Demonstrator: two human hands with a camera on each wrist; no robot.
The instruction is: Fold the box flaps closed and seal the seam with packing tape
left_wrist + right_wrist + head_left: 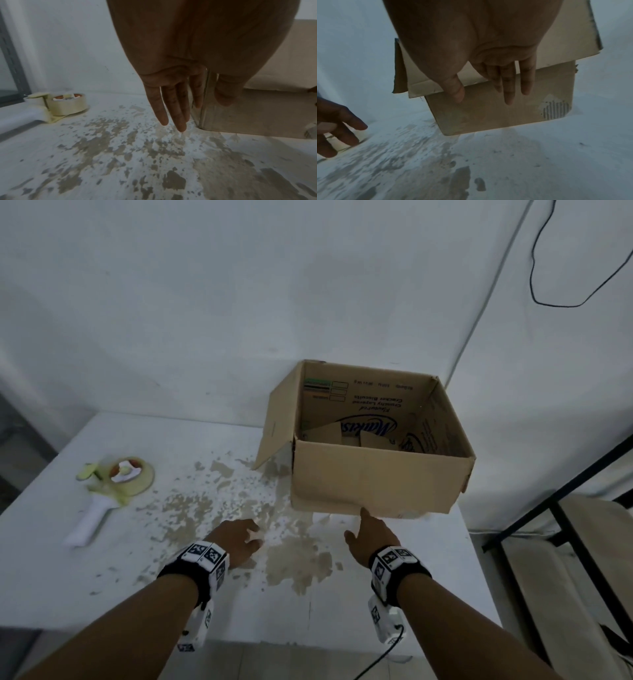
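Both hands spread and empty, right hand [371, 537] and left hand [239, 542] near the open box [373, 474] on the table's [102, 577] far right, where folding the short flaps first looks wisest

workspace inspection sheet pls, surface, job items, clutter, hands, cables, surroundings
surface: white table, its coating worn through in brown patches at the middle.
job's things: cardboard box open, flaps not folded shut; tape dispenser lying at the table's left, untouched.
clutter: nothing seen.
grippers: left hand open over the worn patch, holding nothing; right hand open, fingers straight toward the box's near wall.
cables: black cable hanging on the wall at upper right.
surroundings: white walls; black frame at right.
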